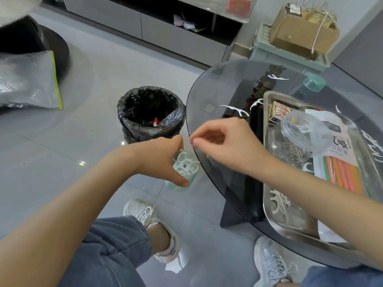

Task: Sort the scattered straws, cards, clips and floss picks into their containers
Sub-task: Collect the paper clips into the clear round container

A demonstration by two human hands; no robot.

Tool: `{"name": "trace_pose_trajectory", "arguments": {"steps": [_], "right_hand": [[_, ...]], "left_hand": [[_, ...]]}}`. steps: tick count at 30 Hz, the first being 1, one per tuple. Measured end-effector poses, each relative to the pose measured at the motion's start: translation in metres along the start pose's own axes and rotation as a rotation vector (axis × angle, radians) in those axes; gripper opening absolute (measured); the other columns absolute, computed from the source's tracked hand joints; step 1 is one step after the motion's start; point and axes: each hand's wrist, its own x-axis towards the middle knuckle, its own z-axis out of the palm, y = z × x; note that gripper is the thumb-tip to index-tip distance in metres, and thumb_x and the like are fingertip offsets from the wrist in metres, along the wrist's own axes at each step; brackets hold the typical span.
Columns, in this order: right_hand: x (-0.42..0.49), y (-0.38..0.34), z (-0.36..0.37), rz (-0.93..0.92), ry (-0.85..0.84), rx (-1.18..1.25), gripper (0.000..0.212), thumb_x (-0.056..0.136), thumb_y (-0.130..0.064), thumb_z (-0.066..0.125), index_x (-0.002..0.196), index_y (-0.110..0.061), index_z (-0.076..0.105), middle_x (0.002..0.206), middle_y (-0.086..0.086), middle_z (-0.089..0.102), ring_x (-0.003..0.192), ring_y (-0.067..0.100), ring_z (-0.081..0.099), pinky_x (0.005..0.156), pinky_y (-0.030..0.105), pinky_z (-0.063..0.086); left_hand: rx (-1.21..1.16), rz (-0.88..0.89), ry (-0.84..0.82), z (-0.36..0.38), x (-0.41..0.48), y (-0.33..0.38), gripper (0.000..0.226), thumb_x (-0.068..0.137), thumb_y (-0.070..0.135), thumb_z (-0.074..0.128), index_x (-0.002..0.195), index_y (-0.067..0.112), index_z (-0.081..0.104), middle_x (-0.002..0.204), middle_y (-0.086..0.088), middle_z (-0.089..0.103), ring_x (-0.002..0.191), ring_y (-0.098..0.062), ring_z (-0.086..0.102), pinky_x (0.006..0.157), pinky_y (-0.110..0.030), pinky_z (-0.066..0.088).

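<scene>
My left hand (pixel 163 160) grips a pale green cup (pixel 183 179) holding several white floss picks (pixel 185 164), just off the edge of the round glass table (pixel 207 96). My right hand (pixel 226 141) hovers above the cup with thumb and fingertips pinched together; whether something thin is between them I cannot make out. More floss picks (pixel 236 109) lie loose on the glass and in the steel tray (pixel 267 204). The tray also holds a clear jar of paper clips (pixel 294 146), a bag of coloured straws (pixel 342 172) and a card box (pixel 277 113).
A bin lined with a black bag (pixel 151 112) stands on the floor left of the table. A teal-lidded container (pixel 314 83) sits at the table's far side. My feet in pale trainers (pixel 153 226) rest below. A clear plastic bag (pixel 29 81) lies at far left.
</scene>
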Motion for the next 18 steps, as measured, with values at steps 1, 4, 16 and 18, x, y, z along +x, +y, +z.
{"name": "trace_pose_trajectory", "arguments": {"steps": [1, 4, 16, 18], "right_hand": [[0.004, 0.005, -0.007, -0.014, 0.084, -0.057, 0.012, 0.081, -0.007, 0.066, 0.084, -0.014, 0.076, 0.08, -0.004, 0.074, 0.073, 0.001, 0.067, 0.075, 0.011, 0.05], [0.023, 0.03, -0.035, 0.055, 0.039, -0.505, 0.024, 0.09, -0.024, 0.058, 0.104, -0.008, 0.069, 0.102, 0.003, 0.069, 0.101, 0.018, 0.062, 0.092, 0.026, 0.046], [0.006, 0.024, -0.009, 0.031, -0.352, -0.773, 0.073, 0.085, -0.067, 0.03, 0.121, -0.007, 0.054, 0.123, 0.009, 0.053, 0.119, 0.024, 0.046, 0.102, 0.037, 0.038], [-0.013, 0.015, -0.002, -0.002, -0.374, -0.813, 0.072, 0.084, -0.066, 0.04, 0.127, -0.009, 0.048, 0.13, 0.008, 0.049, 0.123, 0.024, 0.041, 0.101, 0.038, 0.039]], "left_hand": [[0.002, -0.011, -0.005, 0.0, 0.001, -0.001, 0.064, 0.062, 0.06, 0.076, 0.097, 0.026, 0.033, 0.082, 0.013, 0.046, 0.07, -0.003, 0.046, 0.055, -0.023, 0.034], [0.007, -0.042, -0.004, 0.001, 0.005, -0.003, 0.065, 0.063, 0.06, 0.076, 0.098, 0.027, 0.032, 0.081, 0.014, 0.044, 0.069, -0.002, 0.044, 0.054, -0.022, 0.032], [0.091, -0.083, 0.019, -0.001, 0.009, -0.002, 0.067, 0.065, 0.057, 0.076, 0.1, 0.023, 0.031, 0.078, 0.011, 0.043, 0.065, -0.003, 0.042, 0.052, -0.025, 0.03], [0.115, -0.088, -0.007, 0.0, 0.008, -0.003, 0.067, 0.065, 0.056, 0.077, 0.102, 0.023, 0.032, 0.079, 0.011, 0.043, 0.065, -0.004, 0.042, 0.051, -0.024, 0.03]]}}
